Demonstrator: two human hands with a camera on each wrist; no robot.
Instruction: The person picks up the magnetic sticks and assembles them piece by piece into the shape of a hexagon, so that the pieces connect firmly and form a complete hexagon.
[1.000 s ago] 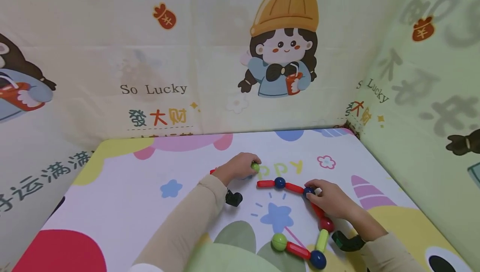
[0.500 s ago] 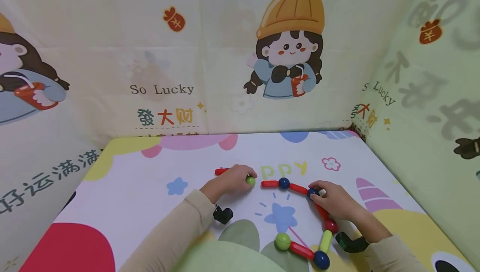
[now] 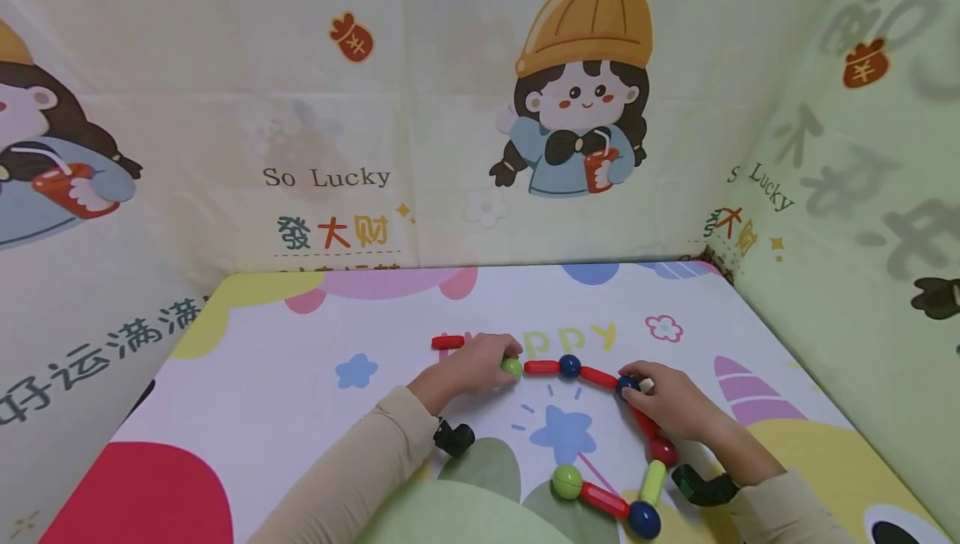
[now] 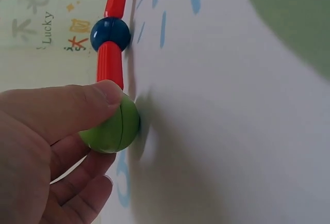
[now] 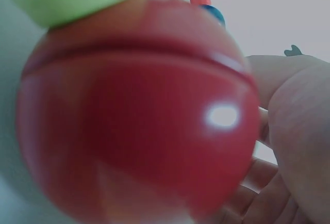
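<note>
My left hand pinches a green ball between thumb and fingers, low over the table. In the left wrist view the ball lies against the end of a red rod; my thumb partly covers the joint. That rod leads to a blue ball, another red rod and a second blue ball, which my right hand grips. From there the chain bends toward me through a red ball, a light green rod, a third blue ball and a red rod, ending at another green ball.
A loose red rod lies behind my left hand, partly hidden by it. The table has a printed cover. Patterned cloth hangs behind it and along both sides. Black wrist cameras sit under both wrists.
My left hand has brought the green ball toward me, then right to the end of the chain. The loose red rod behind it has come into view. My right hand stays on the blue ball.
</note>
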